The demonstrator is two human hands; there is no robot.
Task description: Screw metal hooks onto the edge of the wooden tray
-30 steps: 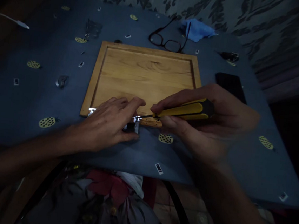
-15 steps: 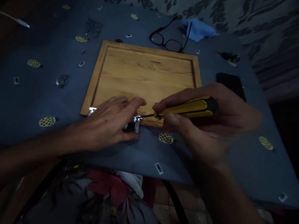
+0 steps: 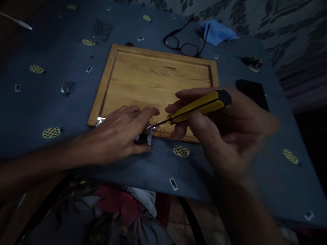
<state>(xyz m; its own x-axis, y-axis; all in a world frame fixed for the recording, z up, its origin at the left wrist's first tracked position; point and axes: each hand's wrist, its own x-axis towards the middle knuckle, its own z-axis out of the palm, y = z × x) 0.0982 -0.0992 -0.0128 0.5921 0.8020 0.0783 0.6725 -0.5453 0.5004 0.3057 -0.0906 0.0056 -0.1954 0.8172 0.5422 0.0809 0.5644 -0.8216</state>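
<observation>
A wooden board (image 3: 156, 81) lies flat on a blue patterned tablecloth (image 3: 30, 125). My left hand (image 3: 120, 133) rests over the board's near edge, thumb and forefinger pressed around a small shiny metal fitting (image 3: 148, 135) there. My right hand (image 3: 224, 124) is closed round a yellow and black screwdriver (image 3: 195, 107), held at a slant. Its thin tip meets the top of the metal fitting beside my left forefinger.
Dark-framed glasses (image 3: 182, 43) and a blue cloth (image 3: 217, 31) lie beyond the board. A black phone (image 3: 251, 91) sits at the right. Small metal parts (image 3: 67, 88) and a clear bag (image 3: 102, 30) lie at the left, a white cable (image 3: 14, 20) at the far left.
My right hand has tilted the screwdriver handle upward, from nearly level to a steeper slant, with the tip staying at the metal fitting. My left hand has not moved.
</observation>
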